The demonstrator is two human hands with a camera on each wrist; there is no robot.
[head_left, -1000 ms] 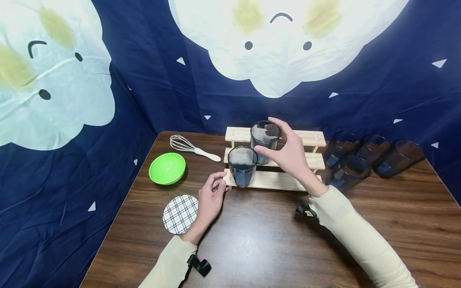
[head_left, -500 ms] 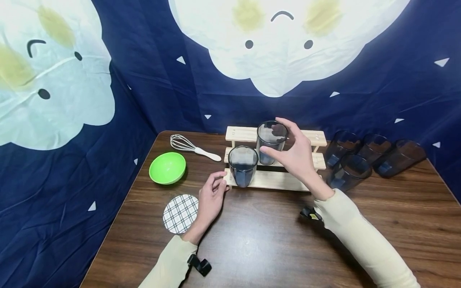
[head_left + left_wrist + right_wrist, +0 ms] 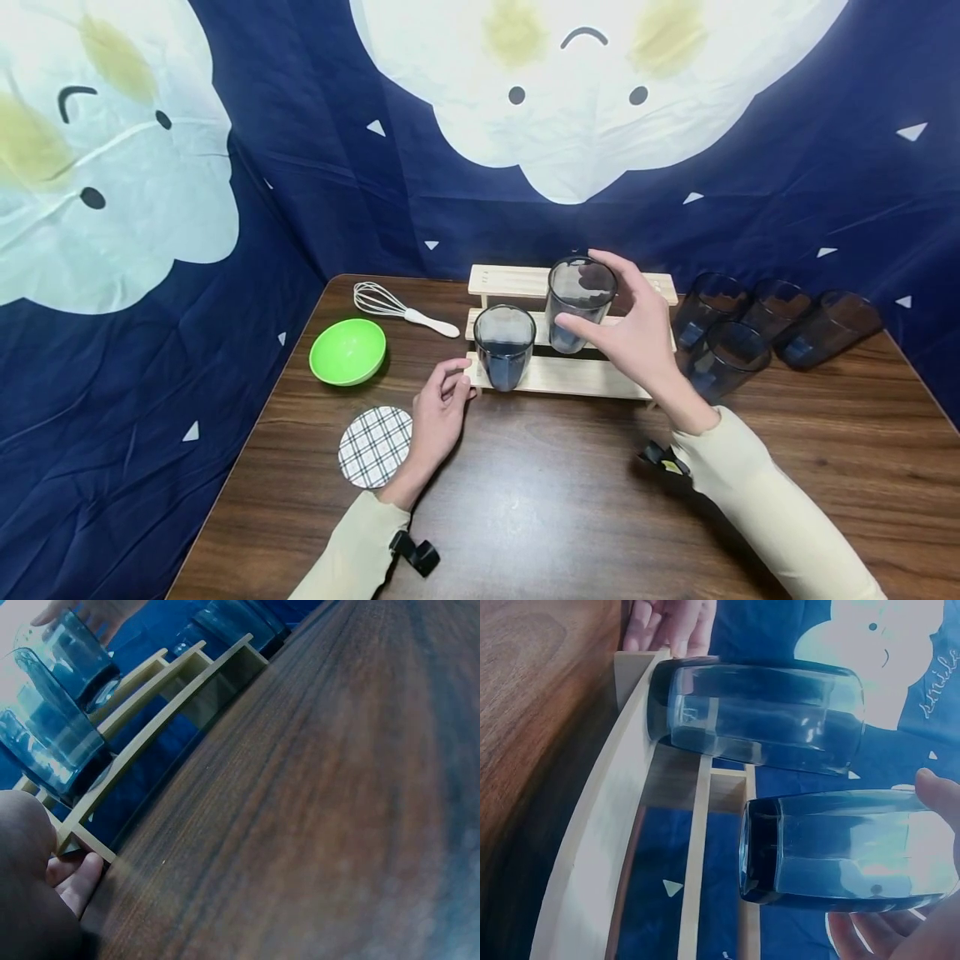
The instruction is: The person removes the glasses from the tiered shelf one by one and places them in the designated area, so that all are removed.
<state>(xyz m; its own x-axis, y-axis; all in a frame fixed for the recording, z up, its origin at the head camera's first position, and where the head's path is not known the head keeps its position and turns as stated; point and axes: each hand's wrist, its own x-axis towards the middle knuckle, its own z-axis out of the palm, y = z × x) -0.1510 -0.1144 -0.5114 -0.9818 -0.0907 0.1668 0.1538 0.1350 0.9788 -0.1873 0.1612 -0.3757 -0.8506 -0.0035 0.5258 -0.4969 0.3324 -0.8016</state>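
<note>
My right hand (image 3: 643, 340) holds a dark tinted drinking glass (image 3: 579, 292) between thumb and fingers, near its rim. In the head view that glass overlaps the middle tier of the three-tier wooden rack (image 3: 592, 377). From the right wrist, the held glass (image 3: 840, 851) shows its thick base close to the rack's slats. Another glass (image 3: 506, 354) stands upright at the left end of the front tier. My left hand (image 3: 441, 417) grips the rack's front left corner, its fingers (image 3: 81, 883) tucked beneath the shelf end.
Several similar dark glasses (image 3: 726, 360) are grouped right of the rack. To the left lie a white whisk (image 3: 405, 310), a green bowl (image 3: 348, 352) and a round checked mat (image 3: 375, 447). A blue cloud-print cloth hangs behind the wooden table (image 3: 540, 508).
My right hand has carried its glass rightward along the rack and slightly toward me, away from the standing glass. My left hand has stayed at the rack's corner.
</note>
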